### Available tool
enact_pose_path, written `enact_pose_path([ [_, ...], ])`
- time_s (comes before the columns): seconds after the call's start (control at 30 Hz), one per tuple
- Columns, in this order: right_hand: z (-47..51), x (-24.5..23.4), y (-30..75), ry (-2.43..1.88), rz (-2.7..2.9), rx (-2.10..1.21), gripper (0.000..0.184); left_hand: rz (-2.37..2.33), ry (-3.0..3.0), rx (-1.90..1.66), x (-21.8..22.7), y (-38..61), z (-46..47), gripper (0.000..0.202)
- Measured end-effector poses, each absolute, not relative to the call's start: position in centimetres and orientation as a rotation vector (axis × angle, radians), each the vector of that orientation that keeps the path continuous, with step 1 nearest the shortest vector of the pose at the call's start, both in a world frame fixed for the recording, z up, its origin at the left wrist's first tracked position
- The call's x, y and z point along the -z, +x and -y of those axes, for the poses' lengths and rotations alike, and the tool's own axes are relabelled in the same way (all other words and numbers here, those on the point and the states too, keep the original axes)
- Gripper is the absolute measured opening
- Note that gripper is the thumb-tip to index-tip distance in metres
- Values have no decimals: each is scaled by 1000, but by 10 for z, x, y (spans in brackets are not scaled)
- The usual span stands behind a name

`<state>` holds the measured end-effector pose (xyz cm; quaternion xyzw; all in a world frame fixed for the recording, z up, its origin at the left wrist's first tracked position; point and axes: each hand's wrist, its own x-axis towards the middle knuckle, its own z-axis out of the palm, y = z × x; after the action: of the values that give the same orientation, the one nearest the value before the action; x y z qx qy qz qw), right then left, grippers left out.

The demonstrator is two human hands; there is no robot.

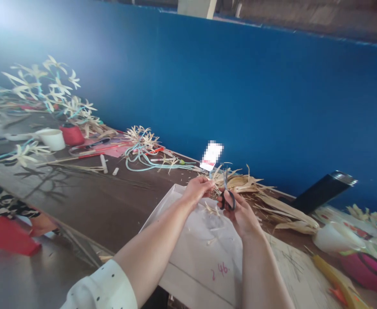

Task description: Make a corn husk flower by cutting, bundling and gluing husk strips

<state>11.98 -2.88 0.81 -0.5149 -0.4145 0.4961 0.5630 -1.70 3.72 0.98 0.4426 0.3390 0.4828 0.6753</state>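
Note:
My right hand is closed around a pair of scissors. Its fingers are in the black handles, and the blades point away from me. Just left of the blades, my left hand pinches what looks like a thin pale husk strip, mostly hidden by the fingers. Below both hands lies a white tray with pink handwriting and a few pale cuttings on it. Right behind the hands, dry husks are heaped on the brown table.
A lit phone leans by the blue wall. Husk flowers on blue stems lie left, near a white cup and red thread spool. At right are a black flask, white roll and pink pouch.

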Motion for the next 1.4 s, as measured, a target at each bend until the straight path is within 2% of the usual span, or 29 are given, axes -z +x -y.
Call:
enact_pose_path([
  [0.13, 33, -10, 121, -1318, 1107, -1258, 44, -736, 965, -1197, -10, -19, -42, 23],
  [0.5, 33, -13, 119, -1388, 1184, -1166, 50, -752, 962, -1218, -14, -23, -45, 10],
  [1.4, 27, -6, 115, -1401, 1155, -1114, 46, -788, 825, -1227, -8, -18, -48, 11],
])
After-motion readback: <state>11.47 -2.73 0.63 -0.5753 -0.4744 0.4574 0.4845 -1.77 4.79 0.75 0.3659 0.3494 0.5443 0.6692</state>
